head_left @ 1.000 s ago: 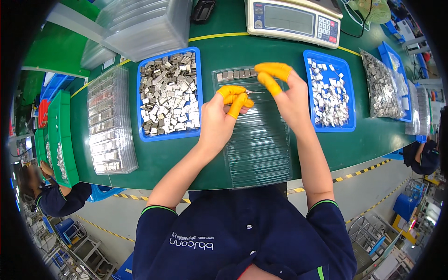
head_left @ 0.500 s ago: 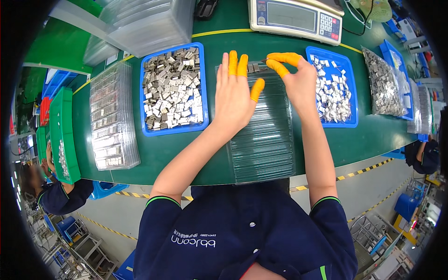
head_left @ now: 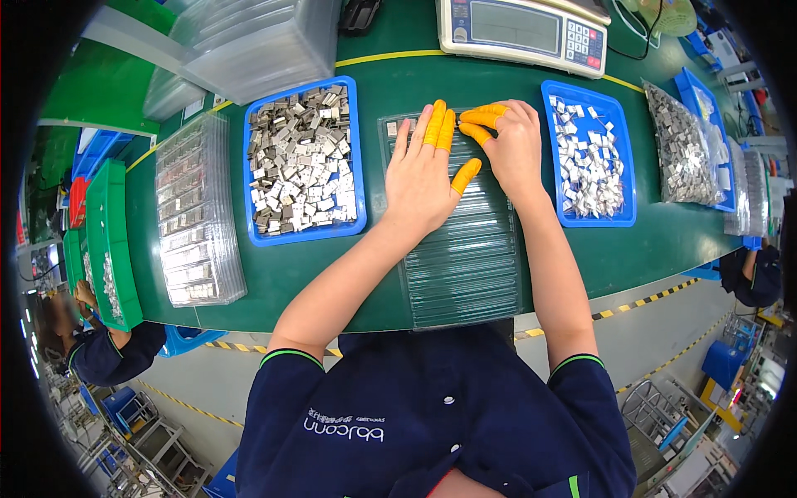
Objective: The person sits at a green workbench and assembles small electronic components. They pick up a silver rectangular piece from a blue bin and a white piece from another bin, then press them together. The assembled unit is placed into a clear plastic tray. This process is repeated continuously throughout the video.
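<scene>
A clear ribbed plastic tray (head_left: 461, 266) lies lengthwise in front of me. A few small metallic pieces (head_left: 392, 128) sit in its far row, partly covered by my fingers. My left hand (head_left: 419, 183) rests over the tray's far left part, fingers stretched out and thumb apart, with yellow finger cots on some fingers. Beside it, my right hand (head_left: 513, 153) has its yellow-capped thumb and finger pinched together at the far row; what is between the tips is too small to make out.
Left of the tray is a blue bin (head_left: 362, 166) of small metal parts, then a stack of filled clear trays (head_left: 199, 216). A blue bin (head_left: 628, 166) of white parts stands on the right, near a bagged batch of parts (head_left: 682, 149). A scale (head_left: 523, 33) stands behind.
My left hand's fingers have drawn together and shifted right along the far row. My right hand has moved slightly left and nearer to me, still pinched.
</scene>
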Demonstrator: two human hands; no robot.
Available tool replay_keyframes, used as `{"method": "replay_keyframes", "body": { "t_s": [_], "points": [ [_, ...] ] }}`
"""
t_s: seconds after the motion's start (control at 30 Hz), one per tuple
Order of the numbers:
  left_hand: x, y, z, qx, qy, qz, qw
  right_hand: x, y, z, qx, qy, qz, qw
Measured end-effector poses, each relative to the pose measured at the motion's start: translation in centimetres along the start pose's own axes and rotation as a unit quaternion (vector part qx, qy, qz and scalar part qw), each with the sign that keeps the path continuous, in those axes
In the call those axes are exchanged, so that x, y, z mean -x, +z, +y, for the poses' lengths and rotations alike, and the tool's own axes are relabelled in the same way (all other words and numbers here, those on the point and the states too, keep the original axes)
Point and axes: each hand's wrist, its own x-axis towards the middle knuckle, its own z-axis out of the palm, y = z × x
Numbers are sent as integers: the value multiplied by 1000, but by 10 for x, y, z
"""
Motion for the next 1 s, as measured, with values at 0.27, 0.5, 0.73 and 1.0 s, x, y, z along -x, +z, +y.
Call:
{"method": "replay_keyframes", "body": {
  "t_s": [0.27,0.5,0.73,1.0],
  "points": [
    [0,0,0,12,3,9,1000,1,1,4,-33,-5,-35,999],
    [1,-4,-2,70,12,18,997,2,3,5,-44,4,-57,997],
    [15,-65,-18,119,-21,78,990,-1,-10,11,-79,14,13,997],
    [66,-82,-84,36,-146,156,976,34,-91,36,9,286,-14,958]
  ]
}}
